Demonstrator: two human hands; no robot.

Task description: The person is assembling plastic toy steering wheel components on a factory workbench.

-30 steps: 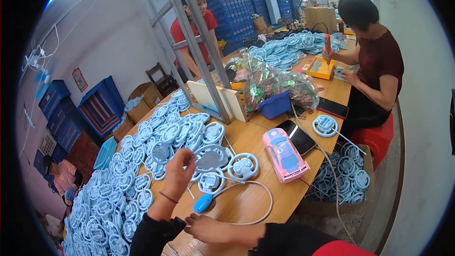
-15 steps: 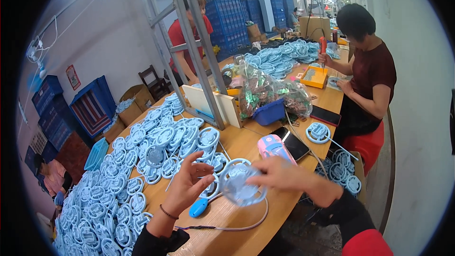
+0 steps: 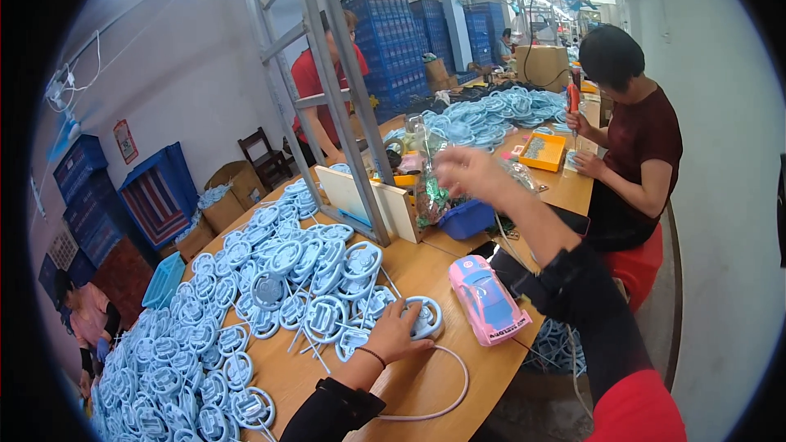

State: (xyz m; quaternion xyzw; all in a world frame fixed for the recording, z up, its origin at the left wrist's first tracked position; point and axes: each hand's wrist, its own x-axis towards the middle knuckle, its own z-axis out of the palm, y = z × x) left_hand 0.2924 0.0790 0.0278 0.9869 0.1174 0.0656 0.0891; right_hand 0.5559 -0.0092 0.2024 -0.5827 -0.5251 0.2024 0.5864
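Note:
My left hand (image 3: 391, 337) has its thumb and fingers around the near-left rim of a light blue toy steering wheel (image 3: 432, 316) lying on the table. Beyond and to the right, my right hand (image 3: 473, 172) is raised, slightly blurred, in front of a clear plastic bag (image 3: 430, 196) of small circuit boards. Its fingers look bent and apart, with nothing visible in them. A pink toy car (image 3: 489, 299) with a blue top lies below my right forearm. A pale cable (image 3: 465, 385) curves over the table beside my left hand.
A large heap of light blue steering wheels (image 3: 188, 344) covers the table's left side. A metal frame (image 3: 348, 106) and a blue bin (image 3: 467, 218) stand beyond. At the right, a co-worker (image 3: 634, 131) holds a red power tool (image 3: 572, 100) near a yellow tray (image 3: 542, 150).
My right hand has gone up and away from the steering wheel to the plastic bag. The left hand has moved right and down onto the wheel. A blue oval object is no longer visible.

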